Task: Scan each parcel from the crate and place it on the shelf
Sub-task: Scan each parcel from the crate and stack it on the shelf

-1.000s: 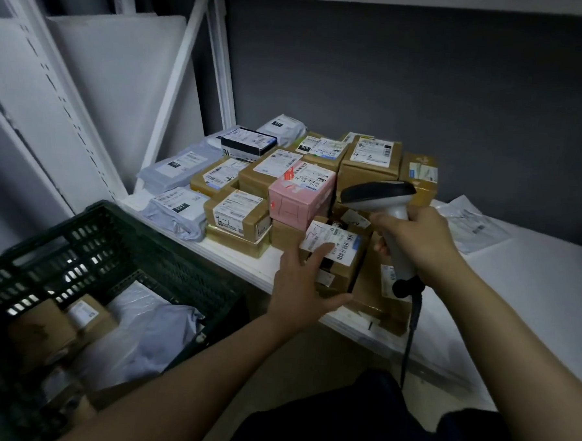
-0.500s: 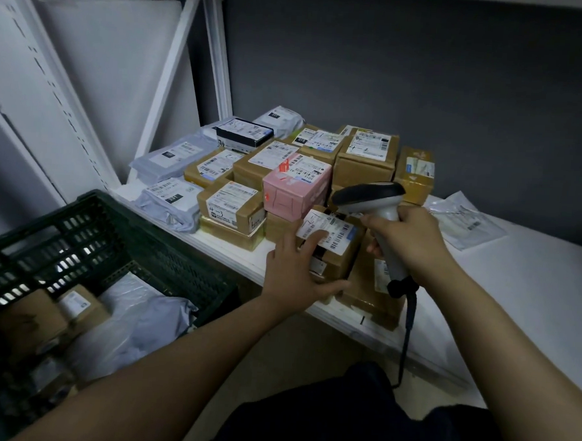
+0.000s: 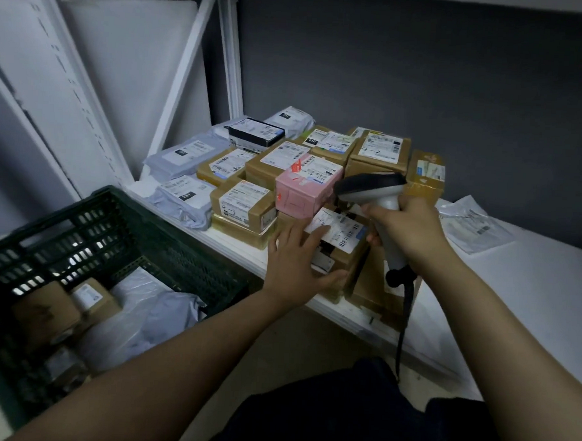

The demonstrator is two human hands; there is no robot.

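Here, parcel (image 3: pixel 344 231) lies under left fingers (image 3: pixel 310 236); right hand (image 3: pixel 414 226) grips scanner (image 3: pixel 369 187).

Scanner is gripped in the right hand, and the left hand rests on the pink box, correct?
Not quite. In the head view the left hand rests on the brown labelled parcel in front of the pink box, not on the pink box itself. The scanner is gripped in the right hand, as you said.

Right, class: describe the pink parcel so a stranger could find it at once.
Start at the white shelf beside the dark crate. Among its parcels, look just left of the scanner. It is the only pink box; its neighbours are brown cardboard or grey bags.
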